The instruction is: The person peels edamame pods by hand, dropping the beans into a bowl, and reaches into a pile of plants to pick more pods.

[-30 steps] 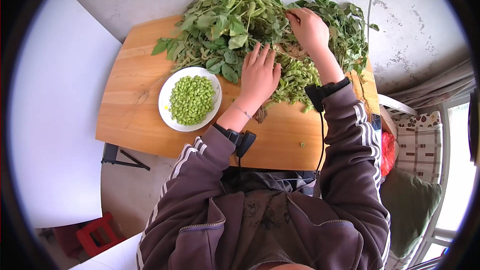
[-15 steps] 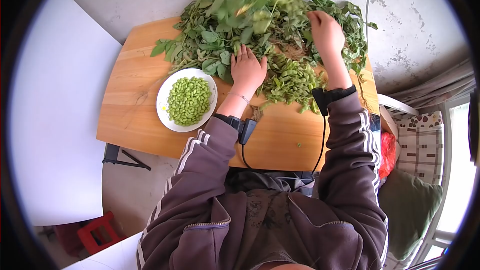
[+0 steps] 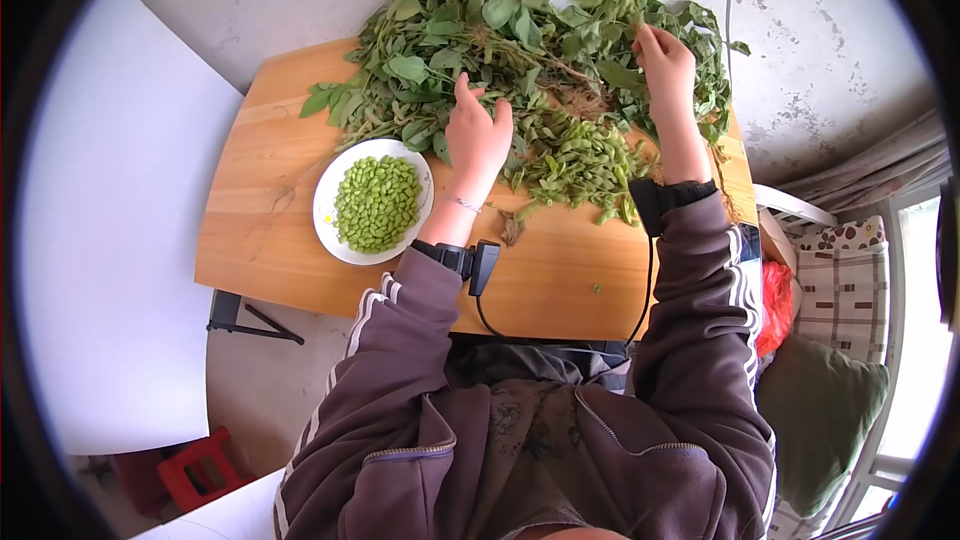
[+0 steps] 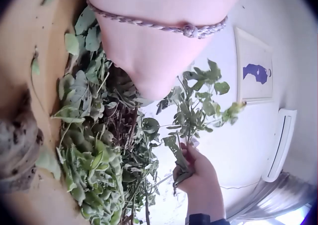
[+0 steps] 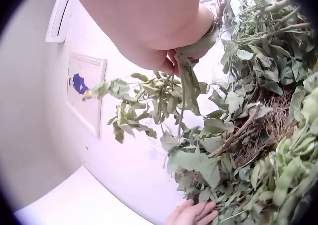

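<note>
My right hand (image 3: 667, 75) grips a leafy soybean plant (image 5: 164, 98) by its stem, raised above the back right of the table. Green pods hang among its leaves in the right wrist view. Fingers loosely extended, my left hand (image 3: 478, 135) hovers at the front of a heap of soybean plants (image 3: 430, 50) and holds nothing. Loose picked pods (image 3: 580, 160) lie in a pile between the two hands. Left of the left hand sits a white plate (image 3: 325, 185) full of shelled green soybeans (image 3: 377, 202).
Everything lies on a wooden table (image 3: 270, 180) against a pale wall (image 3: 790, 60). More leafy stalks (image 3: 710, 80) stand at the right end. A white panel (image 3: 120, 220) rises at left, with a red stool (image 3: 200, 470) below. A cushioned seat (image 3: 840, 290) is at right.
My right hand has moved right, lifting the plant off the heap and swinging its leafy top toward the back right. My left hand has drawn back left, away from the stems.
</note>
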A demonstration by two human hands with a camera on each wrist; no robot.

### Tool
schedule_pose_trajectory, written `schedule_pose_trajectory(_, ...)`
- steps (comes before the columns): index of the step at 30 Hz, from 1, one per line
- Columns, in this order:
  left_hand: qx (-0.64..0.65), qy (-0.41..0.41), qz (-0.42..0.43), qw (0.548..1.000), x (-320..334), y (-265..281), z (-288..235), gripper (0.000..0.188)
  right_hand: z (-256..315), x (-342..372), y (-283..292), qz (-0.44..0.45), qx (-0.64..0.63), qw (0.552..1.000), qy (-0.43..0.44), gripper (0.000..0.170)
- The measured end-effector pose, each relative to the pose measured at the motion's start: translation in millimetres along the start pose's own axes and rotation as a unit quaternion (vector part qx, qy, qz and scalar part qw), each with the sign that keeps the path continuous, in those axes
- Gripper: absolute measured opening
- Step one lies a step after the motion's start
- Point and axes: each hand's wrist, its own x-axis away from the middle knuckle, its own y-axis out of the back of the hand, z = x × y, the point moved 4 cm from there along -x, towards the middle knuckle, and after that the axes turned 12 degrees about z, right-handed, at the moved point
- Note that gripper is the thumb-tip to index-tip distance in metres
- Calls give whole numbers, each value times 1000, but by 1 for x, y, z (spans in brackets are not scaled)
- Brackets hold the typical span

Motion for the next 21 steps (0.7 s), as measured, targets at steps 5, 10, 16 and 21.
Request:
schedule_pose_trajectory(5,14,-44,32,998,7,-1,-5,56,23,5,7,23,-170,985,28,26)
schedule_pose_trajectory(10,83,-102,53,990,21,-13,-14,36,-6,11,-5,53,-160,985,-33,22)
schedule_pose_trajectory(16,186,-94,89,974,34,-14,-18,25,-45,44,-41,76,-126,989,10,30)
schedule_pose_trajectory(21,329,-56,175,926,39,-17,-16,30,-47,74,-54,42,12,996,84,37)
